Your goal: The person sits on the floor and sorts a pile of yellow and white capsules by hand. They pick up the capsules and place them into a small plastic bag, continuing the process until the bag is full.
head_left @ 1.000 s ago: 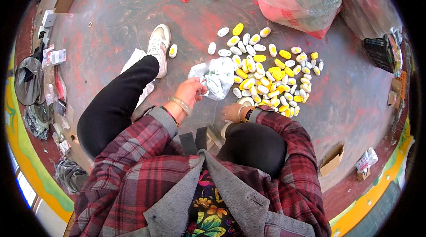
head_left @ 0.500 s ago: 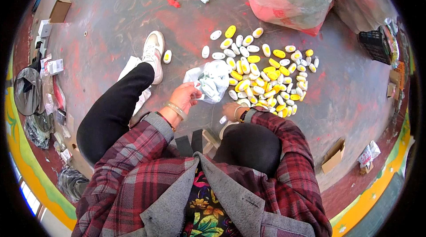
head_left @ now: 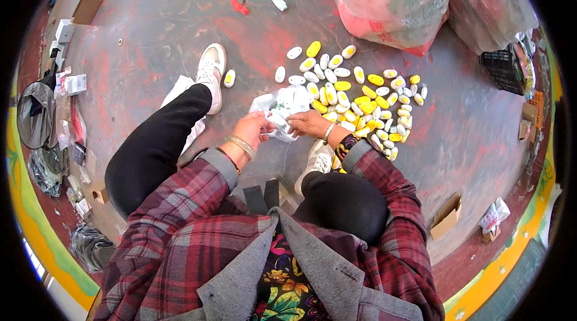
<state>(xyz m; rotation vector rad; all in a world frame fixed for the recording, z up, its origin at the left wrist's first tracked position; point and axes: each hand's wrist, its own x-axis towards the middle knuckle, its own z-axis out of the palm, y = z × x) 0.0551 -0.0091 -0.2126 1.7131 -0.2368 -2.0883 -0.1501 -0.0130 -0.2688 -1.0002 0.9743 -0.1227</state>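
Observation:
A thin, see-through plastic bag [head_left: 277, 103] with several whitish pieces inside hangs between my hands, above the floor. My left hand [head_left: 253, 129] grips its near left edge, fingers closed in a pinch. At the bag's right side my right hand [head_left: 309, 124] has its fingertips closed on the plastic; whether a small piece is also in them is hidden. Just to the right spreads a loose pile of small oval pieces, white ones [head_left: 341, 72] and yellow ones [head_left: 375, 79], some white with a yellow spot. My right forearm covers the pile's near edge.
Large filled plastic bags [head_left: 384, 9] stand at the far right, beside a black crate [head_left: 503, 70]. Cardboard [head_left: 446, 216] lies at the right. A lone oval piece [head_left: 229, 78] rests by my left shoe [head_left: 211, 72]. Boxes [head_left: 76, 84] and bags line the left wall.
My right hand has risen from the pile's near left edge and moved up and left to the bag. My left hand stays on the bag. The view has shifted slightly.

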